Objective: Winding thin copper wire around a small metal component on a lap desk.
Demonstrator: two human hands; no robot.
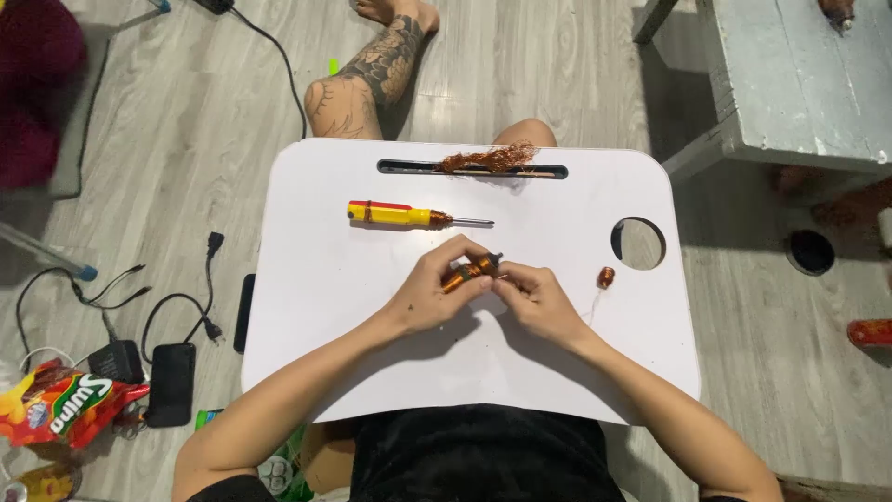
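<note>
The person is sitting on the floor with a white lap worktop (325,353) lying across the legs, and both hands are meeting near its middle. The left hand (435,296) is closing its grip around a small copper-wound motor armature (471,270), fingers curling over the top and the thumb pressing from below, so the part is being pinched just above the worktop surface. The right hand (531,299) is touching the armature's dark end, its fingertips pressed together there; it seems to be pinching a fine wire, though the strand is too thin to tell for sure. Beyond the armature, toward the worktop's far edge, a screwdriver with a yellow and red handle (409,216) is lying flat with its tip pointing to the right. Farther still, a tangle of loose copper wire (488,160) is resting in the worktop's long slot. To the right of the armature, near the round cup hole (638,244), a small copper coil (606,277) is sitting apart from the hands. Left of the worktop, on the floor, a snack bag (56,404) and a black power adapter (172,383) are lying.
</note>
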